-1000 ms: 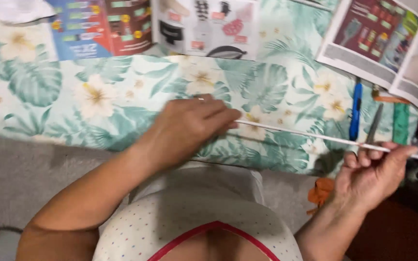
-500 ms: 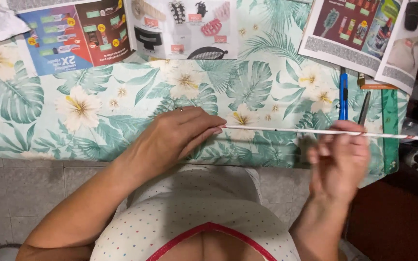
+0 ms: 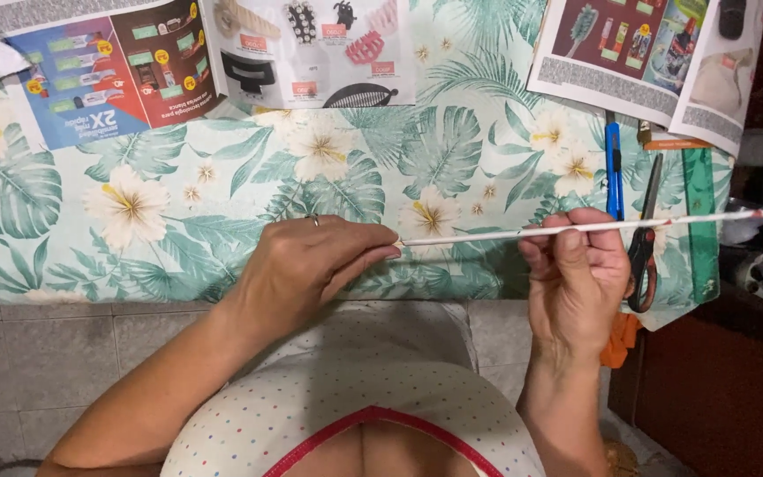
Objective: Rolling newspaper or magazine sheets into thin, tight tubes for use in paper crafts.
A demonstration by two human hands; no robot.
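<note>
Thin rolled paper stick (image 3: 505,233) is lying nearly level above the bench (image 3: 222,221), running off right. Left hand (image 3: 311,265) is pinching its left tip with fingers closed; right hand (image 3: 576,274) is gripping it further along, fingers curled around. Step looks like tightening the roll. Next move likely calls for steady twisting while both grips stay firm. Scissors (image 3: 645,256) and blue cutter (image 3: 614,168) are sitting just right of that hand; leaflets (image 3: 302,53) at far edge.

Rolled paper stick (image 3: 523,233) between both hands
</note>
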